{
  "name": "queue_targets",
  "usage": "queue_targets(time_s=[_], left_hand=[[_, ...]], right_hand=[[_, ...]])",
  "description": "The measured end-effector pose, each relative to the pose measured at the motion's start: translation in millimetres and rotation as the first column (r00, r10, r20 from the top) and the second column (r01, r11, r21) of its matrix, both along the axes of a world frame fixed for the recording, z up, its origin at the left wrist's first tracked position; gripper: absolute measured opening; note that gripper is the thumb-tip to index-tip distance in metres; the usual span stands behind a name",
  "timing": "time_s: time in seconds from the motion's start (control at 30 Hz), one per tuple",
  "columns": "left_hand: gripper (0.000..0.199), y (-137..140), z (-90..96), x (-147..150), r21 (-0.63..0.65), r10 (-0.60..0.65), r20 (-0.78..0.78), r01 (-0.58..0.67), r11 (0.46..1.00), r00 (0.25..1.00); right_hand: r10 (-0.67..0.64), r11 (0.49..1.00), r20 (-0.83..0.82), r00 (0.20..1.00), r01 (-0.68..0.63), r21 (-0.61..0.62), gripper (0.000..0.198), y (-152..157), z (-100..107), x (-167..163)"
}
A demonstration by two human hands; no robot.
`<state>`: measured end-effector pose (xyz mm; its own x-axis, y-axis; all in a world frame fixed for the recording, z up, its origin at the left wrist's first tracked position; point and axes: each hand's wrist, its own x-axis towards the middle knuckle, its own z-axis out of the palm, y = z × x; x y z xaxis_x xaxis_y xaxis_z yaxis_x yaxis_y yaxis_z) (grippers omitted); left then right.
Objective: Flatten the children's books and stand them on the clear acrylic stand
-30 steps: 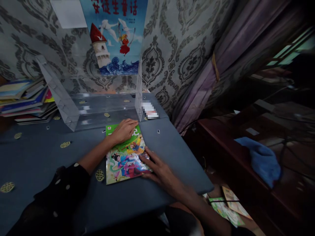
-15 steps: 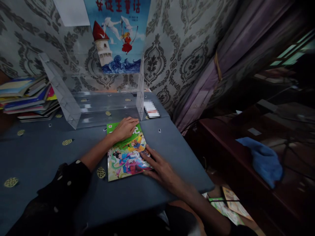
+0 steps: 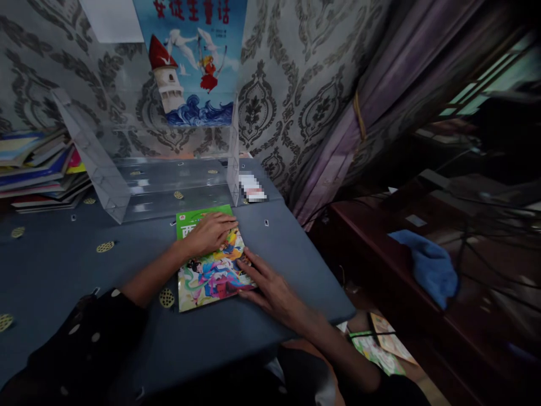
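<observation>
A picture book (image 3: 211,285) with a green top and colourful cartoon figures lies closed on the grey-blue tabletop (image 3: 291,270). My left hand (image 3: 209,232) rests flat across the upper part of its cover, fingers stretched to the right and hiding some of the title. At the book's right edge is my right hand (image 3: 270,287). Its fingers are extended, the tips lying on the cover and the thumb near the lower right corner. Just beyond the book stands a clear plastic book rack (image 3: 116,192).
A blue illustrated book (image 3: 194,67) stands upright behind the rack. Several stacked books (image 3: 46,169) are at the left. A pixelated white item (image 3: 253,188) lies right of the rack. A blue cloth (image 3: 429,268) hangs over dark red furniture (image 3: 372,242); more books (image 3: 376,349) lie below the table.
My left hand has slid down the cover towards me, showing more of the green top. My right hand stays at the right edge. The view has turned slightly right.
</observation>
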<state>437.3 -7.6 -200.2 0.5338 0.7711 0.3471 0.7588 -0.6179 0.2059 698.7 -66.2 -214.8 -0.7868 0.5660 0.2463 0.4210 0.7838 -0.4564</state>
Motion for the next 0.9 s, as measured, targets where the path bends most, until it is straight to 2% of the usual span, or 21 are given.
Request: queue_targets(time_s=[0.37,0.6,0.9], left_hand=[[0.035,-33.6,7.7,10.0,-0.05,-0.082,0.01,0.083,0.995,0.997],[0.033,-44.2,5.1,14.8,-0.033,-0.11,0.051,0.112,0.993,0.993],[0.033,-54.5,12.8,21.2,-0.041,-0.154,0.015,0.154,0.987,0.988]], right_hand=[[-0.016,0.999,-0.085,0.996,0.013,-0.042,0.066,-4.2,-4.5,3.2],[-0.037,0.997,-0.107,0.994,0.029,-0.072,0.06,-9.5,-2.0,7.2],[-0.077,0.988,-0.202,0.976,0.048,-0.144,0.052,-10.6,1.9,8.6]])
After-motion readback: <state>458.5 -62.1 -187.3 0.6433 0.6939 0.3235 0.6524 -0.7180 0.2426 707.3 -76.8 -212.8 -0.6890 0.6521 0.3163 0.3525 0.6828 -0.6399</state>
